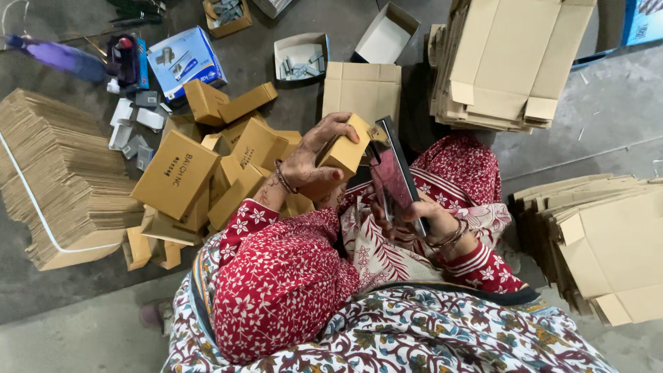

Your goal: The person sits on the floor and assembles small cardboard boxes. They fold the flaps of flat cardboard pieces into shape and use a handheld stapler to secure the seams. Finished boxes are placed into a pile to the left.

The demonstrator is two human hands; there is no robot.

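Right hand (421, 217) sits closest to her lap, fingers wrapped shut round a dark flat tool (395, 173), looks like a stapler or strip holder, can't tell which. It stands tilted up, its top end touching or just beside the box.

Left hand (314, 162) is clamped on a small box (345, 148), thumb under, fingers curled over the top edge. The box is held in the air above her knee, between both hands, not resting on anything.

Risks as I see them:
- Fingertips on the box edge sit right by the tool's end. If the tool closes or slips, likely a pinch.
- One-hand hold on thin card: squeeze too hard and the wall probably dents.
- No support under the box, so a slip drops it onto the pile.

Left of her, the pile (207, 173) of finished boxes is loosely heaped; a dropped box could roll some off. Beyond, flat card stacks on the left (55, 173) and right (601, 242), and a bigger stack (504, 62) ahead. An open tray (300, 56) of metal parts lies on the floor (608, 117), well apart.
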